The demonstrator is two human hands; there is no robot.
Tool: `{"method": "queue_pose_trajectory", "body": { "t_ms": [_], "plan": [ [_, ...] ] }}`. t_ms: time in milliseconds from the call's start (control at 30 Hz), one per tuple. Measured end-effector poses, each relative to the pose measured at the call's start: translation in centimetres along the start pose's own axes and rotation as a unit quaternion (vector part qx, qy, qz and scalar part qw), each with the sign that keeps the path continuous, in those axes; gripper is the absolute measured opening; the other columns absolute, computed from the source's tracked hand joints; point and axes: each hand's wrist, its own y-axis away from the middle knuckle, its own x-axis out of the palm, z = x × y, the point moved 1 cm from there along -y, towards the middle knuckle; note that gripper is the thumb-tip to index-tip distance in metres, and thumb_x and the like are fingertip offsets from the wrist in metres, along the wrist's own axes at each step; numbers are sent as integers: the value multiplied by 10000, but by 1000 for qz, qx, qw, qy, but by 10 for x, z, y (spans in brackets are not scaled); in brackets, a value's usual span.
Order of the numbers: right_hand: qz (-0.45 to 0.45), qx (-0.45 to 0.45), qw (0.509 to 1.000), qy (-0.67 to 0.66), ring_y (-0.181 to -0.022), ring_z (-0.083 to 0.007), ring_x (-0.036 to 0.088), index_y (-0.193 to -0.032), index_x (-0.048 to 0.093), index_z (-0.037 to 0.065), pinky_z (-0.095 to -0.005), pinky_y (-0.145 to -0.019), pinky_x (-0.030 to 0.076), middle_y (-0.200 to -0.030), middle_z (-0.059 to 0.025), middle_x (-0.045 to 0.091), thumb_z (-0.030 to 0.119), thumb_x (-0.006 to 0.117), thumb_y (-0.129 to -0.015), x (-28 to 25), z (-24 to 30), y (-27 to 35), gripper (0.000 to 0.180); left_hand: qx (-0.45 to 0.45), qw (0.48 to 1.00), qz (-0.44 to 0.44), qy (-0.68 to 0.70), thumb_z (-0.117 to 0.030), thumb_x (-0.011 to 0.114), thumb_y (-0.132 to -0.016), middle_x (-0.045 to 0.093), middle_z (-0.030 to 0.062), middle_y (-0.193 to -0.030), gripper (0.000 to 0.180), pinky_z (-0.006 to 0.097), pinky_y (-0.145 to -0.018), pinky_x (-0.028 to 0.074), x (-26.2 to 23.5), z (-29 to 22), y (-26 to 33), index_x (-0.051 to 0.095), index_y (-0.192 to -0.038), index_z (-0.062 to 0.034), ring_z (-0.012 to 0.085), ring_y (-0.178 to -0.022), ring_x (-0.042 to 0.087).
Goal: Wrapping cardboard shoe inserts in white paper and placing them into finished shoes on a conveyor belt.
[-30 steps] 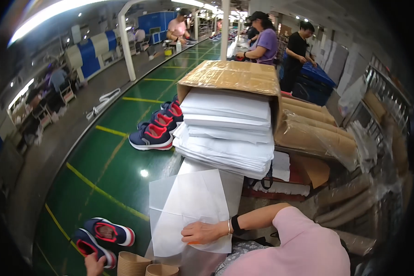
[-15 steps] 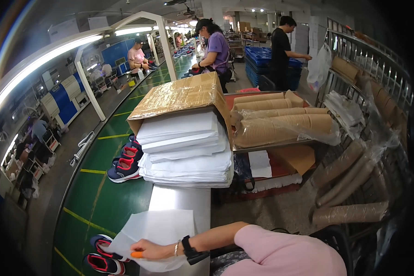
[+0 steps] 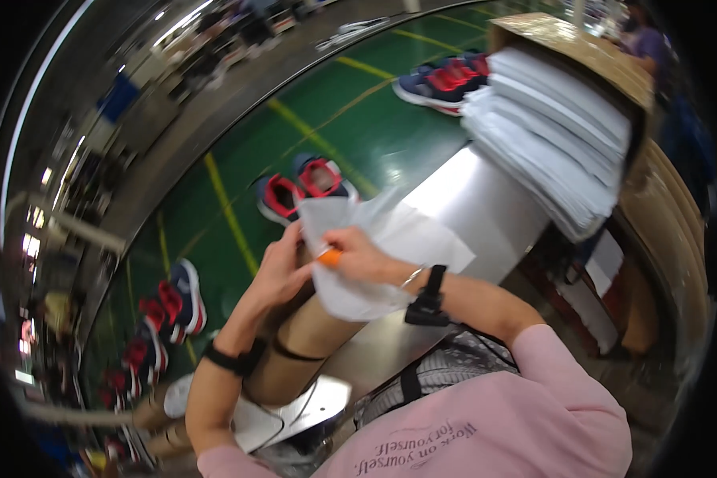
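My right hand [image 3: 362,256] pinches a sheet of thin white paper [image 3: 434,243], with a small orange cover on one digit. The sheet hangs over the metal ledge and its far corner reaches a pair of navy and red shoes [image 3: 319,177] on the green belt. Close beside it, my left hand [image 3: 283,267] is closed at the upper end of a brown paper roll [image 3: 327,319]. Whatever lies between its fingers is hidden, and the hands are slightly blurred. Black straps circle both wrists.
A cardboard box [image 3: 566,48] on its side holds stacked white paper [image 3: 546,131] at the upper right. More navy and red shoes [image 3: 446,80] stand beside it, others [image 3: 175,303] at lower left. The green belt [image 3: 239,143] runs along the metal ledge [image 3: 486,199].
My view has swung down and toward the left. My left hand has come into view beside the right one, and the brown rolls near it now show. The white sheet remains in my right hand.
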Motion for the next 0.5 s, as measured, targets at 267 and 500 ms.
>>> {"method": "queue_pose_trajectory", "body": {
  "t_ms": [267, 500],
  "plan": [
    [91, 54, 903, -416, -854, -122, 632, -1074, 584, -10, -242, -746, 522, -976, -62, 647, 43, 537, -897, -83, 46, -15, 191, -5, 1000, -22, -5, -203, 746, -757, 588, 160, -1164, 707, 357, -941, 428, -19, -11, 7, 376, -1315, 24, 272, -1070, 568],
    [-51, -92, 914, -393, -939, -127, 609, -1118, 577, -11, -234, -807, 492, -1043, -84, 635, 6, 573, -870, -98, 93, -41, 248, -21, 901, -120, 417, -95, 664, -835, 643, 41, -969, 292, 247, -802, 478, -11, -59, -29, 570, -1086, 21, 91, -855, 599]
  ]
}}
